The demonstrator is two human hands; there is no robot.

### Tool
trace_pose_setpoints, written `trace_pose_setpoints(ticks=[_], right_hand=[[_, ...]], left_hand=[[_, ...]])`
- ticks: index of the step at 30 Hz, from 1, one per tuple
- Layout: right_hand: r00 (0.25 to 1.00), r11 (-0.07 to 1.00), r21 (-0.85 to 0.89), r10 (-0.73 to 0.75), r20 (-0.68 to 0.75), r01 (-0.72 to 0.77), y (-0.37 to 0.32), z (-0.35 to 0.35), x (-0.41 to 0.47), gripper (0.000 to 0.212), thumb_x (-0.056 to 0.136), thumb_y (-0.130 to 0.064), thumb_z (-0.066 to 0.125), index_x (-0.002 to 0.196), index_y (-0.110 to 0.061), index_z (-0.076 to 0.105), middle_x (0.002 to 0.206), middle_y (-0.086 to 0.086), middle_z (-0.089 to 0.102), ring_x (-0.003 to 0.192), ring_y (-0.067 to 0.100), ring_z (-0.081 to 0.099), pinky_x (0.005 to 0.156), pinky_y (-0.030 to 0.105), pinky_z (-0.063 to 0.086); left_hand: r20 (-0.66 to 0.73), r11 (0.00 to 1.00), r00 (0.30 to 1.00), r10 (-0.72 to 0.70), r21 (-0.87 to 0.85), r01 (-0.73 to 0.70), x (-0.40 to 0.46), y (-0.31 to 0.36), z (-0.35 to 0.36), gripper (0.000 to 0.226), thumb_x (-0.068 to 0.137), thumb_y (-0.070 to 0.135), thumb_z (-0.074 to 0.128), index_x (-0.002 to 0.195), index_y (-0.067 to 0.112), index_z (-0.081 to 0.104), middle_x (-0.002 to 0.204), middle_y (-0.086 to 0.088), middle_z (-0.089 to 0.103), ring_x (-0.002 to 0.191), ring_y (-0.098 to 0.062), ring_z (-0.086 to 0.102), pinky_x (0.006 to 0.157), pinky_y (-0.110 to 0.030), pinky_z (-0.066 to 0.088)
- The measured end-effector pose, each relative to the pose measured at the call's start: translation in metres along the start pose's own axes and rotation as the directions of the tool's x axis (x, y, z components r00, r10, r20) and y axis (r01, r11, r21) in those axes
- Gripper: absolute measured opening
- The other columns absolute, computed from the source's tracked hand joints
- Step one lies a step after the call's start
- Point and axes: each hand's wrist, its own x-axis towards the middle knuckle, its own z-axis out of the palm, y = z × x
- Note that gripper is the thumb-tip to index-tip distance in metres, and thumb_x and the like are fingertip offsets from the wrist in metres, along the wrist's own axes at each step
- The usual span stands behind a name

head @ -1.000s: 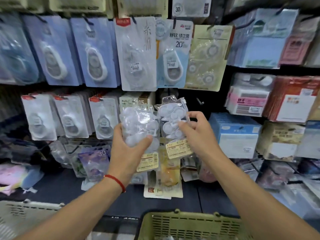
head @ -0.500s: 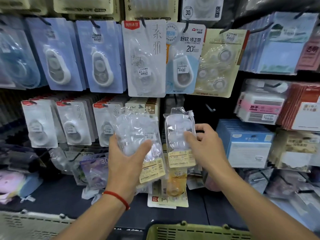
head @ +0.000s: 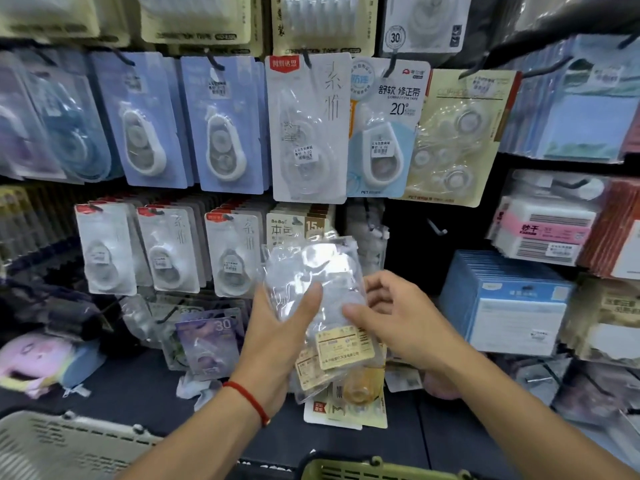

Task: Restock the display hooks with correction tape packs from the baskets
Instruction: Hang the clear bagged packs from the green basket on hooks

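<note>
Packs [head: 311, 282] of correction tape in clear plastic bags sit bunched together between both hands, in front of the middle row of the display wall and just below a brown-and-white carded pack [head: 298, 226]. Their long axis runs roughly upright, leaning a little to the left at the top, with the yellowish label cards [head: 343, 348] at the lower end. The left hand [head: 277, 341] grips the bundle from the left, thumb pressed across its front; the right hand [head: 398, 317] holds it from the right, thumb on the plastic and fingers curled behind. Half a second ago each hand held its own pack side by side with a gap between them; now the two overlap in one stack. Behind the bundle a bare hook [head: 437, 229] juts from the dark panel, beside white packs already hanging [head: 367, 230]. Blue carded tapes [head: 221, 126] hang above to the left, blue boxes [head: 509, 299] stand to the right. A grey basket [head: 69, 445] and a green basket [head: 377, 471] sit at the bottom edge.
</note>
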Motion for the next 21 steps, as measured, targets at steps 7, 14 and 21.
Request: trace_pose_setpoints(ticks=[7, 14, 21], right_hand=[[0.982, 0.978, 0.188, 0.123, -0.144, -0.095, 0.013, -0.029, -0.006, 0.023, 0.07, -0.054, 0.068, 0.09, -0.047, 0.057, 0.096, 0.002, 0.077, 0.086, 0.022, 0.079, 0.073, 0.051, 0.065], [0.985, 0.956, 0.267, 0.149, -0.089, -0.121, 0.014, -0.032, -0.007, 0.038, 0.071, -0.056, 0.074, 0.104, -0.042, 0.06, 0.1, 0.005, 0.08, 0.088, 0.026, 0.08, 0.066, 0.045, 0.063], [0.98, 0.953, 0.26, 0.181, -0.085, -0.154, 0.014, -0.026, -0.006, 0.047, 0.079, -0.048, 0.074, 0.117, -0.028, 0.056, 0.1, 0.006, 0.081, 0.09, 0.025, 0.08, 0.075, 0.048, 0.064]], left_hand=[[-0.082, 0.983, 0.987, 0.137, 0.133, -0.125, 0.005, -0.003, -0.002, 0.061, 0.073, 0.046, 0.083, 0.128, 0.035, 0.06, 0.118, 0.013, 0.076, 0.109, -0.009, 0.073, 0.093, -0.034, 0.058], [-0.134, 0.959, 0.964, 0.23, 0.2, -0.201, 0.004, -0.001, -0.002, 0.055, 0.072, 0.055, 0.082, 0.121, 0.043, 0.059, 0.12, 0.015, 0.073, 0.114, -0.009, 0.07, 0.105, -0.045, 0.054], [-0.157, 0.951, 0.951, 0.266, 0.202, -0.233, 0.004, 0.002, -0.006, 0.062, 0.082, 0.051, 0.083, 0.134, 0.031, 0.057, 0.13, 0.007, 0.07, 0.123, -0.019, 0.066, 0.109, -0.051, 0.05]])
